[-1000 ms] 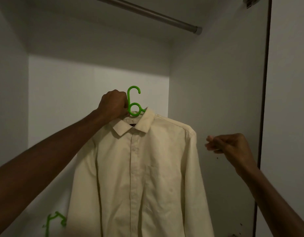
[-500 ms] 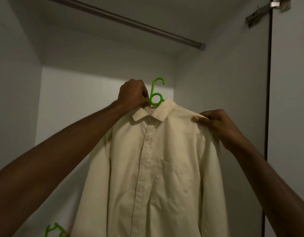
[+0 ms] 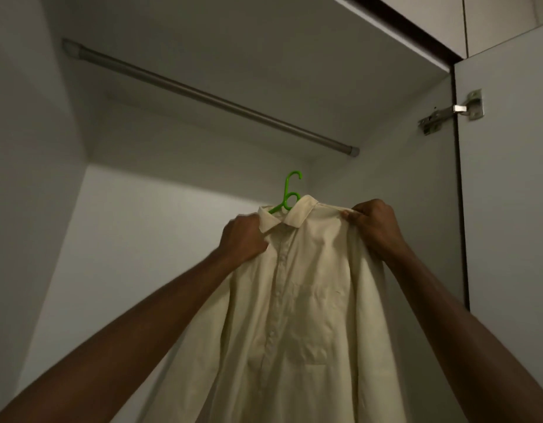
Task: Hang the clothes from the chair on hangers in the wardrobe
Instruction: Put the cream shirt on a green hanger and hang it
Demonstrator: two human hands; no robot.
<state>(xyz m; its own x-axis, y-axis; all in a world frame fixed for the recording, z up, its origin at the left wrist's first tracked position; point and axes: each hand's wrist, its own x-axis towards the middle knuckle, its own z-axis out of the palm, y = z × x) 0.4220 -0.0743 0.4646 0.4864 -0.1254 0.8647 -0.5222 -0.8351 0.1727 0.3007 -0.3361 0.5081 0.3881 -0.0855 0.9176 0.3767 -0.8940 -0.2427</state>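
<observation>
Both hands hold a cream shirt point(image 3: 297, 300) up inside the wardrobe point(image 3: 35, 209). The left hand point(image 3: 244, 241) has its fingers curled into the cloth at the shoulder just beside the collar, gripping it. The right hand point(image 3: 375, 227) pinches the other shoulder seam, thumb tip pressed on the fabric and the fingers closed behind it. Between the two grips the collar sits buttoned-front toward the camera, and the shirt's long axis runs straight down from the hands, the body and sleeves hanging below them out of the frame.

A green hanger point(image 3: 290, 193) is inside the shirt; its hook rises just above and between the hands, the neck leaning slightly to the right and the open side of the hook facing right. The hook is free in the air, well below the rail point(image 3: 209, 97), which crosses above the hands from upper left to lower right. A metal hinge point(image 3: 453, 112) sits on the door point(image 3: 508, 209) right of the right hand.
</observation>
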